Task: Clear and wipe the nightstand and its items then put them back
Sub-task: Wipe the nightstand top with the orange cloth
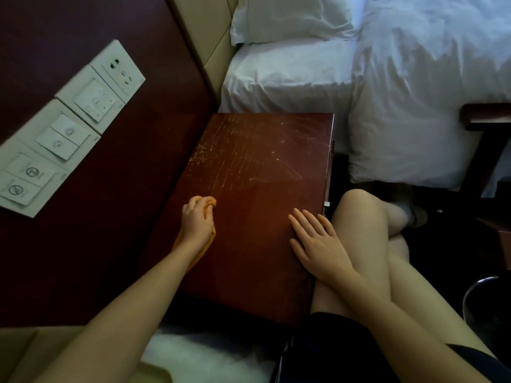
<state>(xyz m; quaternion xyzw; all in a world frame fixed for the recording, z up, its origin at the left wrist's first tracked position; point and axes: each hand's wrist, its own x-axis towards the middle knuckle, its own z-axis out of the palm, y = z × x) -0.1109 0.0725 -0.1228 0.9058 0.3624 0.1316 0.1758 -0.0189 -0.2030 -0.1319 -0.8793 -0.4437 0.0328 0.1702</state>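
I am gripping the cloth [211,201] in my left hand [197,219], wiping the nightstand [257,167] along its wall side. My right hand [318,241] is resting flat on top, fingers relaxed. Clearing is looking done; the items are out of view, so putting them back is remaining.

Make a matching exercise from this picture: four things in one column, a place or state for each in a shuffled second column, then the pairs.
1. cloth
2. right hand
3. pillow
4. switches

A. flat on the nightstand, fingers straight
B. on the wall panel
C. on the bed
D. gripped by the left hand

Pairs: 1-D, 2-A, 3-C, 4-B
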